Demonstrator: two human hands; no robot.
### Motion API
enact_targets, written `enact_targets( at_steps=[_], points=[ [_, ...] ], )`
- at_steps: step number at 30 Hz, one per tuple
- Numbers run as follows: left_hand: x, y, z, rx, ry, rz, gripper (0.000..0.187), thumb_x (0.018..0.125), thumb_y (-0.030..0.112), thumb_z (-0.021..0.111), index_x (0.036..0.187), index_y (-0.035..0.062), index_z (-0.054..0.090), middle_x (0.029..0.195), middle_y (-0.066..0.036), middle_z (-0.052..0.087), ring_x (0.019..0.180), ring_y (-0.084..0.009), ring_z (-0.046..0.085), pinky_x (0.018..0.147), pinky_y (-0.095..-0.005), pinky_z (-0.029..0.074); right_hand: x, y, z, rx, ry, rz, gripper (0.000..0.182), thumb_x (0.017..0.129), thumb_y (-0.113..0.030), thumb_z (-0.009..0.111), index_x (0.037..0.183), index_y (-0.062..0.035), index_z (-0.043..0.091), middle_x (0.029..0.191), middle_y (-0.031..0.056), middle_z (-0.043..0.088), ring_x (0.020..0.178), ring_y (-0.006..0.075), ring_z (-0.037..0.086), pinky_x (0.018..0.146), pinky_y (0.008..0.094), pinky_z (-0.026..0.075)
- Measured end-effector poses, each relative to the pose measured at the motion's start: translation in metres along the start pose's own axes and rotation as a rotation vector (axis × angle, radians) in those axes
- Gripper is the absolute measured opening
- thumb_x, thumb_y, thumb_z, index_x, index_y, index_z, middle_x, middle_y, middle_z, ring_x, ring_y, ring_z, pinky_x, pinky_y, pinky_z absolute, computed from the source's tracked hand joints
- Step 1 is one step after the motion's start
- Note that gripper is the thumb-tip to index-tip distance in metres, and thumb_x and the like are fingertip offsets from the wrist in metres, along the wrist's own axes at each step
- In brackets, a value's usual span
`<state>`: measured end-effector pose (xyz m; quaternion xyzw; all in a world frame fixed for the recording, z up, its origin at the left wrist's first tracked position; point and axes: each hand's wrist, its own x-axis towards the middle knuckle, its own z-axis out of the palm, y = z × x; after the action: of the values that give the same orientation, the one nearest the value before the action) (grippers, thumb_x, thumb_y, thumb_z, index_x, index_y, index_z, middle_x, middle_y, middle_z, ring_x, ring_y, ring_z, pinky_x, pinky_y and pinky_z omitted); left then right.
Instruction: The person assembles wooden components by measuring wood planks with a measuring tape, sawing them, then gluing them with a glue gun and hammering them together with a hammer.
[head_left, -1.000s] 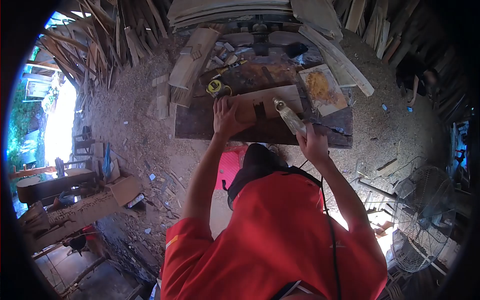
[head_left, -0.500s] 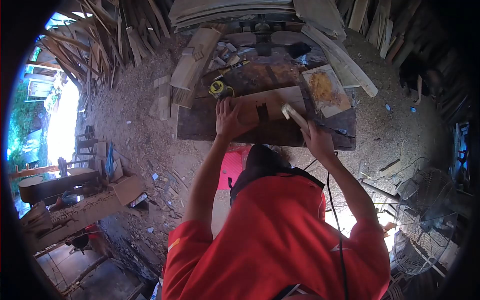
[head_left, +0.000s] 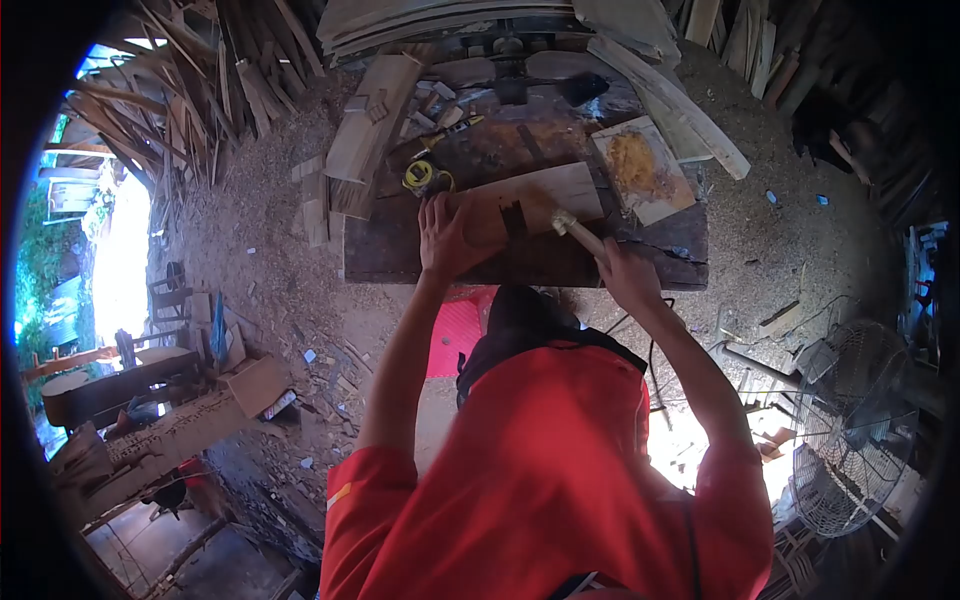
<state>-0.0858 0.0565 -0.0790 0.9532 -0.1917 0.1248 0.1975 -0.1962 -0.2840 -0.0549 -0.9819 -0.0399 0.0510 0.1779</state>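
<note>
My left hand [head_left: 445, 238] lies open on the left end of a wooden board [head_left: 570, 190], its fingers stretched over the surface. The board lies at a slant near the bench's front edge and has a dark rectangular patch in its middle. My right hand [head_left: 628, 276] is closed around the handle of a wooden-handled tool [head_left: 583, 237]. Its pale, rough end is over the board, right of the dark patch; blur hides its exact kind and whether it touches. A yellow tape measure [head_left: 428, 179] sits just beyond my left hand.
The dark workbench [head_left: 400, 262] also bears a yellow-and-black tool [head_left: 455, 131], small wood offcuts [head_left: 432, 103] and a stained square panel [head_left: 645, 170]. Long planks [head_left: 375, 120] lie at its left, another plank [head_left: 690, 115] at its right. A wire-caged fan [head_left: 855, 430] stands at lower right.
The view has shifted slightly, moving the bench a little left and up. The tool's pale end has moved slightly left along the board. My left hand stays on the board.
</note>
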Motion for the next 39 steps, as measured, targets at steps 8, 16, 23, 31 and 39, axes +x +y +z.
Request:
enact_targets(
  at_steps=[8,16,23,31,39],
  points=[
    [-0.001,-0.003,0.005,-0.004,0.023,0.031,0.106,0.060,0.063,0.092,0.151,0.0204,0.055,0.145,-0.023,0.045,0.139,-0.0484,0.040,0.121,-0.0599,0.031,-0.003,0.000,0.005,0.118,0.124,-0.057,0.029,0.098,-0.029,0.068,0.118,-0.0104,0.057,0.074,0.0172,0.070,0.068,0.0423,0.072,0.059,0.0540,0.058],
    [0.000,-0.001,0.003,-0.002,-0.014,0.012,0.107,0.061,0.063,0.091,0.152,0.0211,0.053,0.146,-0.023,0.044,0.141,-0.0474,0.039,0.122,-0.0593,0.030,0.004,-0.003,0.011,0.110,0.042,-0.015,0.030,0.100,-0.030,0.066,0.118,-0.0095,0.054,0.074,0.0188,0.070,0.067,0.0442,0.070,0.057,0.0560,0.057],
    [-0.001,-0.003,0.004,-0.010,-0.002,0.010,0.107,0.060,0.063,0.092,0.151,0.0219,0.054,0.146,-0.024,0.044,0.141,-0.0481,0.039,0.121,-0.0597,0.030,-0.005,-0.016,0.010,0.208,0.169,-0.103,0.032,0.100,-0.028,0.067,0.123,-0.0085,0.057,0.078,0.0206,0.071,0.072,0.0456,0.071,0.060,0.0555,0.057],
    [-0.001,-0.003,0.005,-0.001,-0.010,0.002,0.107,0.060,0.064,0.091,0.151,0.0218,0.054,0.147,-0.024,0.044,0.141,-0.0482,0.038,0.122,-0.0593,0.030,-0.011,-0.011,0.017,0.186,0.224,-0.117,0.034,0.098,-0.028,0.069,0.125,-0.0094,0.058,0.071,0.0175,0.069,0.067,0.0435,0.071,0.058,0.0544,0.058],
    [-0.001,-0.004,0.005,-0.005,0.000,0.008,0.106,0.060,0.062,0.092,0.151,0.0220,0.054,0.147,-0.023,0.044,0.141,-0.0476,0.039,0.121,-0.0587,0.031,-0.004,-0.007,0.028,0.151,0.112,0.017,0.032,0.100,-0.028,0.067,0.127,-0.0139,0.058,0.074,0.0192,0.070,0.071,0.0458,0.070,0.060,0.0562,0.057]
  ],
)
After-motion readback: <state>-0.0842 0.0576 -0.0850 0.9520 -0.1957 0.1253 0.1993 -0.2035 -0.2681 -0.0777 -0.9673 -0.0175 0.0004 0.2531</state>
